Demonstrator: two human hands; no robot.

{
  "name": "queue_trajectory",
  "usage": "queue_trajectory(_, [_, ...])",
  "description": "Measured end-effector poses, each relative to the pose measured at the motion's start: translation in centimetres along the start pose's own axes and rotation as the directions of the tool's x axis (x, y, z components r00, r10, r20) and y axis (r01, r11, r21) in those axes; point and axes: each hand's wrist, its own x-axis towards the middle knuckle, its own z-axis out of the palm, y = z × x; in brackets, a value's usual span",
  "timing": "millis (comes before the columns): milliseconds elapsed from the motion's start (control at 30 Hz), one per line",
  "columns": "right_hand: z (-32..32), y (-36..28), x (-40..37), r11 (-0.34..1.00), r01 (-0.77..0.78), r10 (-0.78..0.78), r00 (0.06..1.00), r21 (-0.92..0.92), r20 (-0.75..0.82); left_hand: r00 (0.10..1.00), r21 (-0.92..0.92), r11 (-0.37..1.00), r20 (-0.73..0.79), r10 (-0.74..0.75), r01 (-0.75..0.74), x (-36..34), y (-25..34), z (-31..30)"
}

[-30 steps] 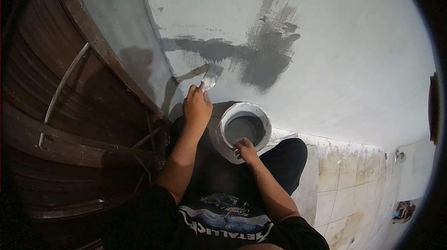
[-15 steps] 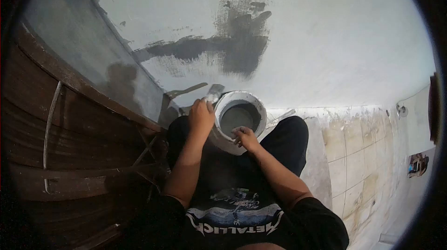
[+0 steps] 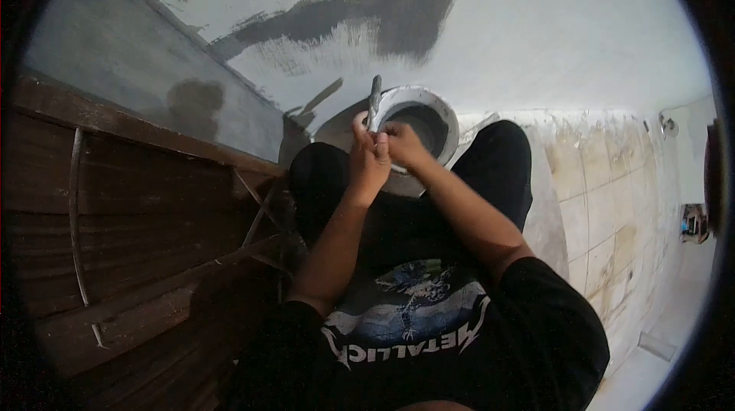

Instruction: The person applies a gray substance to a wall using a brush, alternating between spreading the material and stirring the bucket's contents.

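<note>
My left hand (image 3: 370, 162) is closed around a grey-smeared paintbrush (image 3: 374, 104), which points away from me and is seen nearly edge-on. Against the left fingers, close to the brush's lower end, my right hand (image 3: 406, 146) is curled shut; what its fingertips pinch is hidden. Both hands are over the near left rim of a round white bucket (image 3: 448, 114). Inside it lies grey wet mix (image 3: 423, 121), partly hidden by my right hand. The bucket stands between my bent knees, close to the wall.
The white wall (image 3: 551, 36) ahead carries a dark grey brushed patch (image 3: 413, 13). Brown wooden boards (image 3: 153, 219) with a metal bar (image 3: 74, 212) are close on my left. Stained tiles (image 3: 605, 204) extend to the right. A thin stick-like piece (image 3: 325, 94) lies left of the bucket.
My right hand has left the bucket's near rim and come over to my left hand. The paintbrush has turned from showing its flat side to nearly edge-on. The view has shifted a little.
</note>
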Motion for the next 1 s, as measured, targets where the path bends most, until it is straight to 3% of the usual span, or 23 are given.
queue_trajectory(33, [-1.2,-0.7,-0.2,0.999,0.038,-0.036,0.997,-0.025,0.07,0.998,-0.033,0.998,0.031,0.059,-0.058,-0.4,-0.7,0.3])
queue_trajectory(67, [-2.5,-2.2,-0.5,0.994,-0.03,0.041,0.993,-0.101,0.108,0.99,-0.034,0.992,0.072,0.121,-0.119,-0.7,-0.8,0.5])
queue_trajectory(133, [-3.6,-1.2,-0.3,0.995,0.005,-0.019,0.989,0.095,0.144,0.96,-0.048,0.97,0.139,0.243,-0.239,-1.2,-0.7,0.9])
queue_trajectory(167, [-4.4,-0.9,-0.2,0.999,-0.029,0.024,0.993,0.046,0.119,0.951,-0.086,0.964,0.163,0.264,-0.253,-1.4,-1.2,1.3])
queue_trajectory(267, [-5.9,0.2,-0.1,0.993,-0.101,0.102,0.995,-0.066,0.004,0.952,-0.141,0.989,0.293,0.084,-0.043,-1.9,-0.7,1.1])
queue_trajectory(300, [-6.7,2.2,0.9,0.981,-0.145,0.141,0.989,-0.129,-0.037,0.935,-0.029,0.998,0.353,-0.046,0.06,-1.6,-1.0,0.6])
queue_trajectory(333, [-7.2,3.1,1.6,0.964,-0.189,0.177,0.981,-0.187,-0.081,0.947,0.022,0.996,0.309,-0.09,0.087,-1.3,-1.9,0.2])
queue_trajectory(367, [-7.8,4.2,2.2,0.792,-0.092,0.011,0.991,-0.603,-0.136,0.955,0.073,0.99,0.264,-0.132,0.117,-1.1,-3.2,-0.1])
queue_trajectory(400, [-7.8,5.9,2.7,0.777,-0.143,0.008,0.976,-0.613,-0.218,0.96,0.123,0.981,0.218,-0.173,0.149,-0.7,-4.3,-0.8])
queue_trajectory(467, [-7.9,11.5,3.9,0.727,-0.254,-0.005,0.927,-0.638,-0.375,0.822,-0.23,0.79,0.106,-0.56,0.568,1.3,-6.6,-3.1])
queue_trajectory(533, [-8.1,12.4,4.1,0.691,-0.325,0.008,0.896,-0.645,-0.443,0.682,-0.438,0.589,0.079,-0.727,0.679,2.5,-7.7,-4.0])
queue_trajectory(567, [-7.6,12.1,4.1,0.682,-0.346,0.039,0.897,-0.645,-0.441,0.666,-0.509,0.526,0.134,-0.734,0.681,2.5,-9.2,-4.0])
queue_trajectory(667, [-6.4,10.4,3.9,0.686,-0.367,0.096,0.902,-0.628,-0.422,0.663,-0.38,0.579,0.136,-0.736,0.721,2.3,-7.9,-3.1])
queue_trajectory(700, [-6.1,10.3,3.9,0.691,-0.37,0.111,0.903,-0.621,-0.415,0.721,-0.28,0.68,0.067,-0.69,0.677,2.1,-8.6,-2.1])
queue_trajectory(733, [-5.9,10.7,4.1,0.688,-0.337,0.068,0.912,-0.643,-0.405,0.783,-0.083,0.779,0.056,-0.62,0.622,1.9,-13.2,-0.3])
queue_trajectory(800, [-5.3,12.6,4.7,0.685,-0.274,-0.005,0.925,-0.675,-0.38,0.738,0.187,0.763,0.193,-0.646,0.619,2.1,-11.3,-0.7])
queue_trajectory(900, [-4.3,14.6,6.2,0.696,-0.296,0.04,0.926,-0.655,-0.376,0.773,0.432,0.728,0.102,-0.626,0.532,1.5,-10.7,0.3])
queue_trajectory(1000, [-4.0,13.0,5.2,0.668,-0.347,0.095,0.917,-0.658,-0.386,0.749,0.51,0.689,0.123,-0.651,0.515,1.2,-10.7,0.5])
